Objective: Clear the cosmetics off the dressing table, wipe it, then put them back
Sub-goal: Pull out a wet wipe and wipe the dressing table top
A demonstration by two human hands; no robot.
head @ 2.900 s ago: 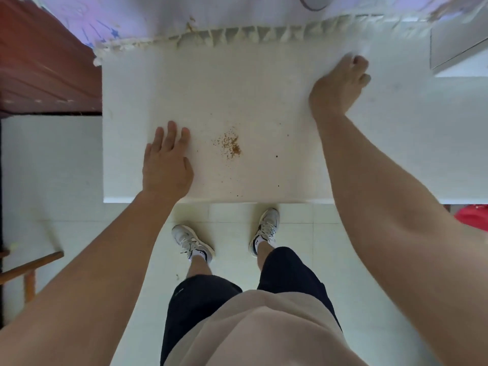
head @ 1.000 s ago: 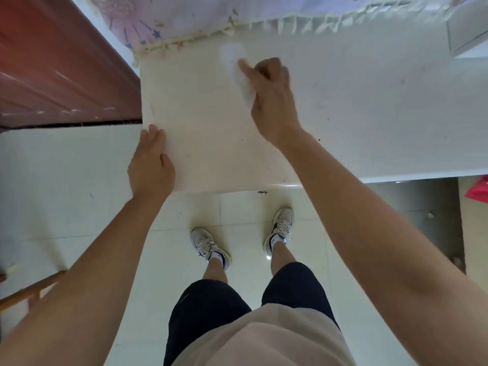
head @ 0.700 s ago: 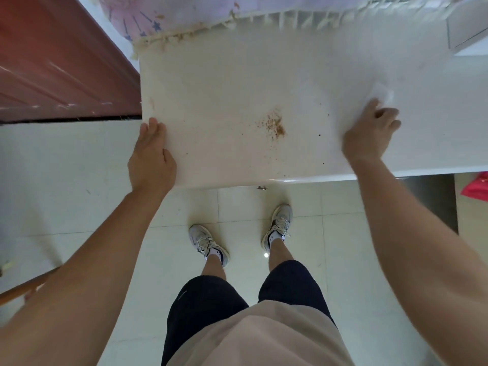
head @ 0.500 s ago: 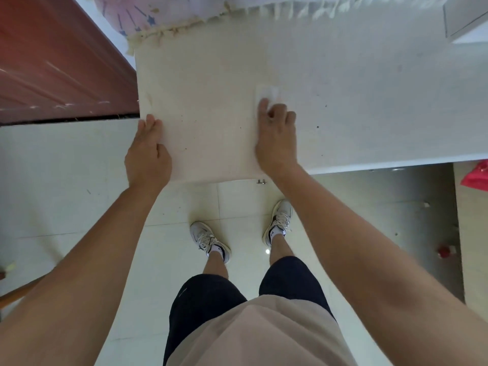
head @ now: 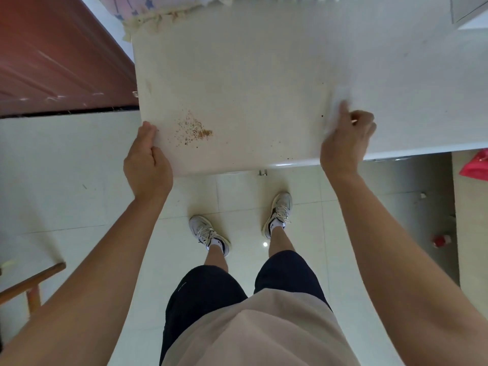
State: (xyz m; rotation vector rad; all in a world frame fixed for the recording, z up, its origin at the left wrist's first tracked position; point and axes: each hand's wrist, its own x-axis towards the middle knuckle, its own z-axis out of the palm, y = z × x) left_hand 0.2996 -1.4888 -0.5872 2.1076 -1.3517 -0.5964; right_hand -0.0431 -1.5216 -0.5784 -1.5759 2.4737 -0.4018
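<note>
Progress on this one is sitting somewhere around the middle, I'm thinking. Clearing part is looking done: the white tabletop (head: 264, 75) is showing no cosmetics at all, and wherever they're parked is falling outside the view, so I can't tell where they are. Right hand (head: 346, 143) is pressing a white wipe (head: 340, 97) onto the tabletop near the front edge, fingers (head: 365, 120) curling in on it with one finger stretching out along the cloth. The wipe is blurring a bit, so I'm not making out how it's folded. Left hand (head: 148, 162) is gripping the front left corner of the tabletop, fingers wrapping over the side edge, and it's looking like it's bracing. What's left: a little heap of brown crumbs (head: 196, 130) is lying near that corner, just beside the left hand and well apart from the wipe, and a few dark specks (head: 322, 116) are sitting right next to the wipe. So I'm guessing the wiping is needing more passes, the crumbs are waiting to be gathered, and the putting-back step isn't getting started yet
</note>
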